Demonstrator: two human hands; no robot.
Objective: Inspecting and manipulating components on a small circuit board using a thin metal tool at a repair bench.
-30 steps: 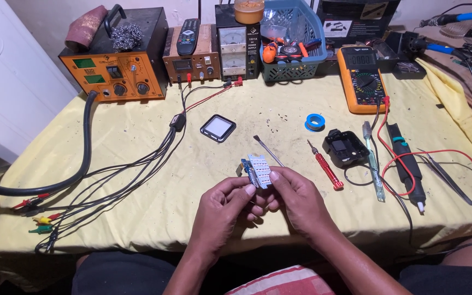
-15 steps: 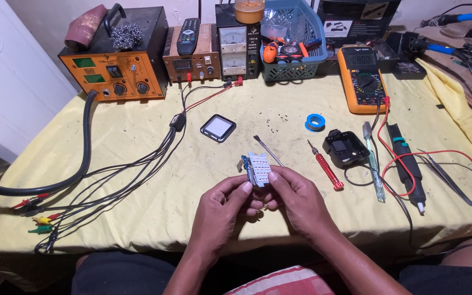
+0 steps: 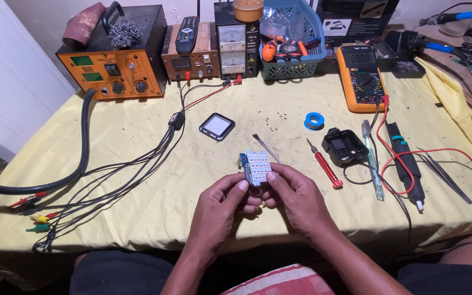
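My left hand (image 3: 222,205) and my right hand (image 3: 293,198) meet over the near middle of the yellow-covered table (image 3: 137,218). Together they hold a small square circuit module (image 3: 256,165) with a white face covered in rows of tiny light elements and a blue board edge behind it. Fingertips of both hands pinch its lower edge and it stands tilted up toward me. A thin metal pry tool (image 3: 266,148) lies just behind the module. A red-handled screwdriver (image 3: 324,164) lies to the right of my right hand.
Behind are an orange rework station (image 3: 113,71), a power supply (image 3: 235,46), a blue basket (image 3: 293,46) and an orange multimeter (image 3: 360,79). A square black frame (image 3: 217,127), blue solder roll (image 3: 313,121), black casing (image 3: 345,146), tweezers (image 3: 443,175) and cable bundle (image 3: 110,180) lie around.
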